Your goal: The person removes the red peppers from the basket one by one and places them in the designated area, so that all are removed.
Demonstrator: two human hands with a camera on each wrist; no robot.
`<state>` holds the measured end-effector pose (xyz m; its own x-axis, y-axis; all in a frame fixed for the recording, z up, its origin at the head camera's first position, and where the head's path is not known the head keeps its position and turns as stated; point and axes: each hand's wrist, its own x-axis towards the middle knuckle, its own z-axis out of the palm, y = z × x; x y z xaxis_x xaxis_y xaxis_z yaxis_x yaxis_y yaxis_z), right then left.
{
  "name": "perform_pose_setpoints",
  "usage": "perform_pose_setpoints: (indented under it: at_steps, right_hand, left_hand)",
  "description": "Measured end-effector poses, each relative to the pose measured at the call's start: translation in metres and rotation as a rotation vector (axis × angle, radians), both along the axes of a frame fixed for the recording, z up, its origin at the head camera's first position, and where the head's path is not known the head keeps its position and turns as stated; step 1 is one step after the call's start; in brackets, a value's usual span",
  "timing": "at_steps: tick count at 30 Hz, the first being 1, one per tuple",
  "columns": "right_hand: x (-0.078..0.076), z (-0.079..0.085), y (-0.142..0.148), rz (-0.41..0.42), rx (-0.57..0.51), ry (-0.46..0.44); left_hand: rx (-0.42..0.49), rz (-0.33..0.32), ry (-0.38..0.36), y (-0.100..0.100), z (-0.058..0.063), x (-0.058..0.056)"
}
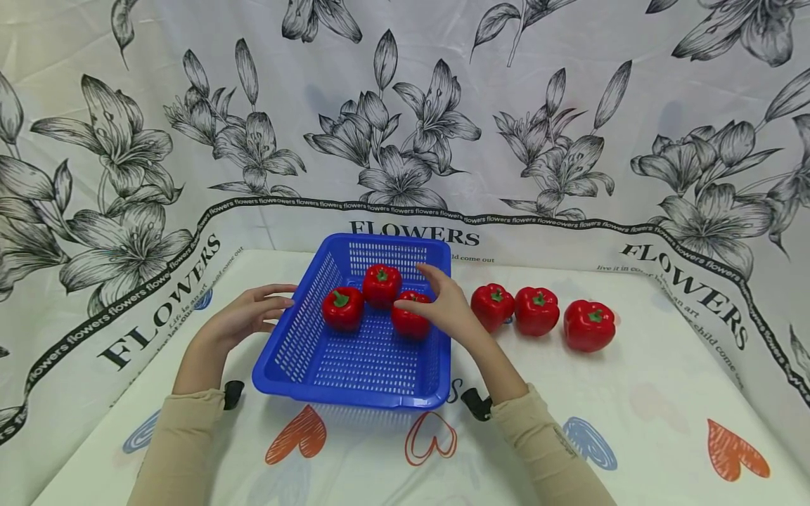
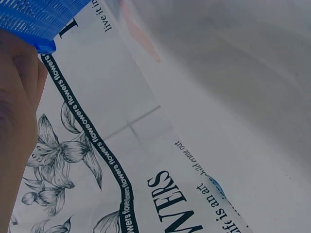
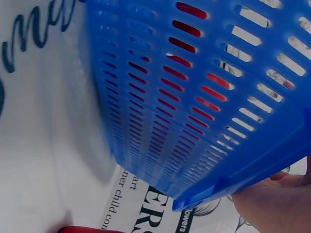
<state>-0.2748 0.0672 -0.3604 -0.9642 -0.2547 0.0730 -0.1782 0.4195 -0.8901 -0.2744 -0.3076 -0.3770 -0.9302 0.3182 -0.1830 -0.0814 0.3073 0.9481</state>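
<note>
A blue plastic basket [image 1: 373, 358] with slotted walls stands in the middle of the table and holds three red bell peppers [image 1: 343, 309]. My right hand [image 1: 451, 309] reaches over the basket's right rim, its thumb overlapping the rightmost pepper [image 1: 410, 325] in the head view and its fingers spread apart from the thumb. In the right wrist view, that hand [image 3: 274, 204] shows just past the rim. Outside the left wall, my left hand [image 1: 249, 313] has its loosely bent fingertips right at the rim. The left wrist view shows part of this hand [image 2: 19, 92] beside the basket's corner.
Three more red bell peppers [image 1: 536, 311] sit in a row on the table to the right of the basket. The white tablecloth [image 1: 633, 422] has printed hearts. A flower-patterned curtain [image 1: 405, 105] rises behind and at both sides.
</note>
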Motion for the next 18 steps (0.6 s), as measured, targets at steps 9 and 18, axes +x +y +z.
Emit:
perform_pose_setpoints:
  at_steps: [9, 18]
  right_hand:
    - [-0.009, 0.005, -0.006, 0.097, 0.039, -0.003]
    - [-0.016, 0.007, -0.012, 0.102, 0.185, -0.005]
  left_hand:
    - [0.001, 0.0, 0.0, 0.001, 0.0, 0.0]
    - [-0.005, 0.001, 0.004, 0.002, 0.001, 0.001]
